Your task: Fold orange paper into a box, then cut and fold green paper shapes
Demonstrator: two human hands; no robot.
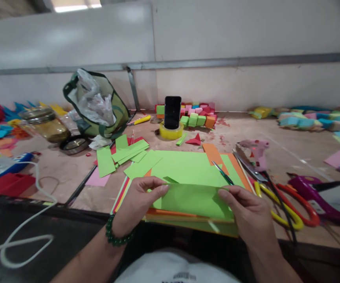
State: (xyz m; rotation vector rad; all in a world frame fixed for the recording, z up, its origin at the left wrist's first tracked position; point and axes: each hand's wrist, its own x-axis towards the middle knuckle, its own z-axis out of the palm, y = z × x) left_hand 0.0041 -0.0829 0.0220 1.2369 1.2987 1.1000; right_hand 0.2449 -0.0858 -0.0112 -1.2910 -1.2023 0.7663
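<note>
Between my two hands a strip of green paper is stretched out lengthwise. My left hand, with a dark green bead bracelet at the wrist, pinches its left end. At the right end, my right hand pinches the strip between thumb and fingers. Under it lies a stack of coloured sheets with a green sheet on top. A pen-like tool with a dark green body rests on the stack near my right hand. Cut green pieces are scattered beyond my left hand.
Scissors with yellow and red handles, a pink glue gun and a purple tool lie at right. A phone stands in a yellow tape roll. Left are a bag, a jar and a white cable.
</note>
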